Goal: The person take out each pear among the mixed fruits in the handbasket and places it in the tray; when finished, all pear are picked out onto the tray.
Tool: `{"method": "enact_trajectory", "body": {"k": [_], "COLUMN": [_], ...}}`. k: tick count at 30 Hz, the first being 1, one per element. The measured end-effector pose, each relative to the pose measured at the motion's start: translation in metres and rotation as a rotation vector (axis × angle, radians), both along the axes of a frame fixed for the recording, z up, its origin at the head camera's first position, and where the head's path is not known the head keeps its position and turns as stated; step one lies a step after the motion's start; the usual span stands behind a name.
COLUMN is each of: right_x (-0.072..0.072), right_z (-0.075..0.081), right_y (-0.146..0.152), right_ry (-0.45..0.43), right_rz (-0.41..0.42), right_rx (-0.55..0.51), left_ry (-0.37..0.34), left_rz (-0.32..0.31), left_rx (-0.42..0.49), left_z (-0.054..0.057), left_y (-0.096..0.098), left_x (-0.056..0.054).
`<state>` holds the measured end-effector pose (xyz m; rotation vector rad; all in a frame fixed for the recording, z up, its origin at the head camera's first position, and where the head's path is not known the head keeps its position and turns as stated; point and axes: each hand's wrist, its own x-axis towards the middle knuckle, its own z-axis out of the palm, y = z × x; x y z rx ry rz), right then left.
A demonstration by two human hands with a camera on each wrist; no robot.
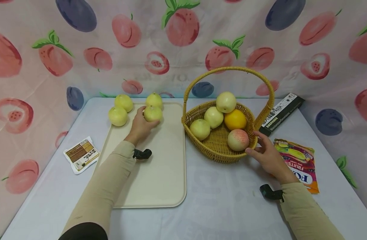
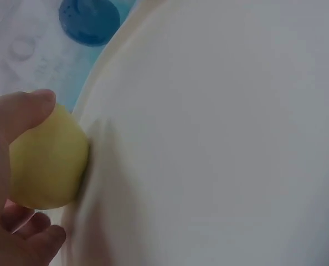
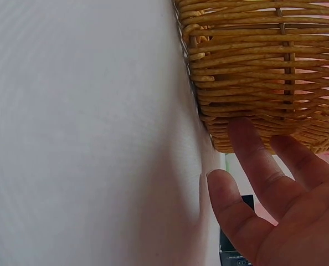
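My left hand (image 1: 141, 127) grips a round yellow-green fruit (image 1: 153, 114) at the far end of a cream tray (image 1: 159, 166). In the left wrist view, the thumb lies over this fruit (image 2: 54, 160) with fingers curled below it. Beside it sit another yellow-green fruit (image 1: 154, 99) and two more at the tray's far left corner. My right hand (image 1: 271, 160) touches the right side of a wicker basket (image 1: 213, 155), its fingers spread and relaxed against the weave. Inside the basket are several yellow-green fruits (image 1: 200, 129), an orange (image 1: 235, 120) and a peach (image 1: 238, 140).
The basket's tall arched handle (image 1: 228, 68) rises above the fruit. Behind my right hand lie a black pasta box (image 1: 282, 113) and a colourful candy bag (image 1: 300, 160). Left of the tray is a small brown-and-white packet (image 1: 82, 155). A fruit-print cloth (image 1: 177, 73) hangs behind the table.
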<state>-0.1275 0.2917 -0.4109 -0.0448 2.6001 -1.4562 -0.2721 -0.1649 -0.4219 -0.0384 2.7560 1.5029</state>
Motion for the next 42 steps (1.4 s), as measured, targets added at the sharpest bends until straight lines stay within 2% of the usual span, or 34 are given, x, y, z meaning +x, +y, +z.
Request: {"method": "enact_trajectory", "body": {"k": [4, 10, 16, 21, 29, 36, 42], "right_x": [-0.001, -0.001, 0.000, -0.001, -0.001, 0.000, -0.001], "right_z": [0.000, 0.002, 0.003, 0.002, 0.000, 0.000, -0.002], "right_y": [0.001, 0.001, 0.001, 0.001, 0.001, 0.001, 0.001], "right_ry": [0.006, 0.015, 0.019, 0.018, 0.013, 0.011, 0.015], "right_rz": [0.005, 0.010, 0.014, 0.011, 0.008, 0.007, 0.010], "right_rx": [0.004, 0.004, 0.008, 0.007, 0.007, 0.006, 0.012], "left_ry": [0.065, 0.171, 0.231, 0.277, 0.335, 0.329, 0.279], "left_rz": [-0.008, -0.038, -0.097, -0.179, -0.396, -0.552, -0.621], "left_rx": [-0.036, -0.069, -0.012, 0.053, 0.013, -0.044, -0.108], "left_z": [0.009, 0.031, 0.049, 0.059, 0.069, 0.074, 0.076], "left_y": [-0.001, 0.002, 0.015, 0.028, 0.051, 0.076, 0.097], "left_x": [0.005, 0.018, 0.037, 0.057, 0.080, 0.085, 0.083]}}
